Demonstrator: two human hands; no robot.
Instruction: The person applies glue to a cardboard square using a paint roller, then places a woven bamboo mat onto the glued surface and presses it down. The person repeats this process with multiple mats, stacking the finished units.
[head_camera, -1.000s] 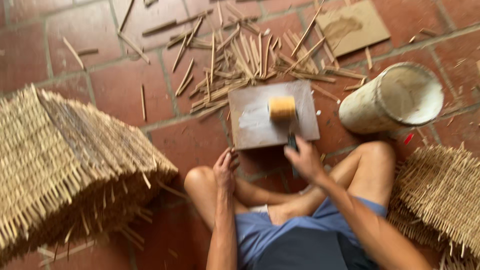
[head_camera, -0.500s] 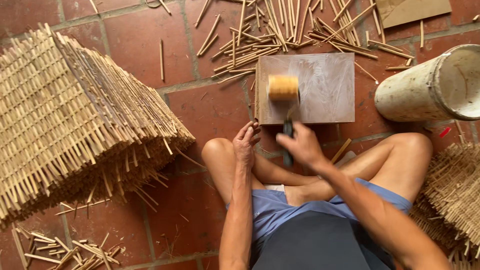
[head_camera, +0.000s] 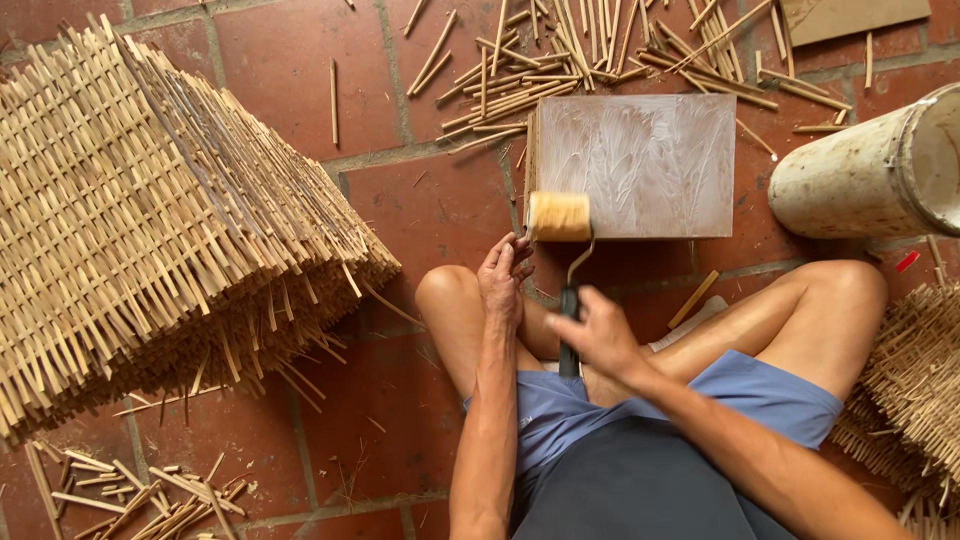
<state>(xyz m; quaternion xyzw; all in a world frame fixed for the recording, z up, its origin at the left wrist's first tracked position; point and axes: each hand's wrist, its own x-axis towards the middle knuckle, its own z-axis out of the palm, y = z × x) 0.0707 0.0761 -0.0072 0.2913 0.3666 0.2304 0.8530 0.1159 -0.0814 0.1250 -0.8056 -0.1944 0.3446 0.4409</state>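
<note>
1. Red brick tiles (head_camera: 270, 60) make up the floor, and the person sits on them with bare knees spread, in blue shorts and a dark top.
2. Just ahead of the knees lies a flat board (head_camera: 640, 165), its top streaked with whitish smears.
3. The right hand (head_camera: 600, 335) is clamped around the dark handle of a paint roller (head_camera: 560, 217); a bent wire arm runs from the handle up to the roller.
4. The roller's yellowish sleeve sits at the board's near left corner, overlapping its edge; whether it presses on the board cannot be told.
5. The left hand (head_camera: 503, 280) rests by the left knee, just left of the roller's handle, fingers loosely curled with the tips near the sleeve; it holds nothing that can be made out.
6. The two hands are close together but not touching.
7. Right of the board lies a pale, stained bucket (head_camera: 860, 180) on its side.
8. Beyond the board, loose sticks (head_camera: 560, 60) lie scattered, with a cardboard piece (head_camera: 850, 15) at the far right.
9. Left of the board, well apart, sits a large woven mat stack (head_camera: 150, 220) with frayed strip ends.
10. More sticks lie below that stack, and another woven piece (head_camera: 915, 390) sits by the right knee.
</note>
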